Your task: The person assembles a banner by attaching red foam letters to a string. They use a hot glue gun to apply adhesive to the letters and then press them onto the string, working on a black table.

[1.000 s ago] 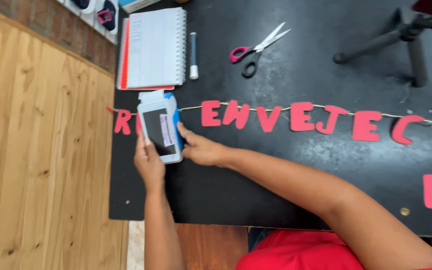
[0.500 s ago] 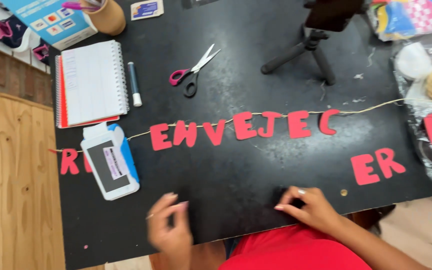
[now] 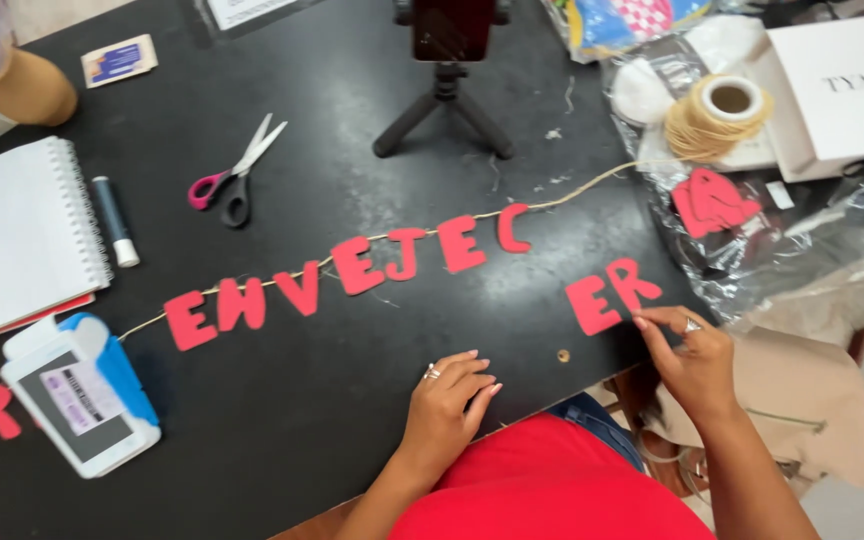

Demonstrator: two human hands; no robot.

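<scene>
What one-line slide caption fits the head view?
Right hand touches loose red paper letters beside a twine-strung red letter garland; left hand rests on the black table.

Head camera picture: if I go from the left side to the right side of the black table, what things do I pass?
Spiral notebook → glue stick → pink-handled scissors → left hand → small black tripod → two loose red letters → right hand → spool of twine → white box.

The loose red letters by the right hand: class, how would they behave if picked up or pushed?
The loose red letters lie flat and thin on the black table, so probably light, bendy and easily slid. The right hand touches one edge with fingertips, suggesting they need pinching up.
</scene>
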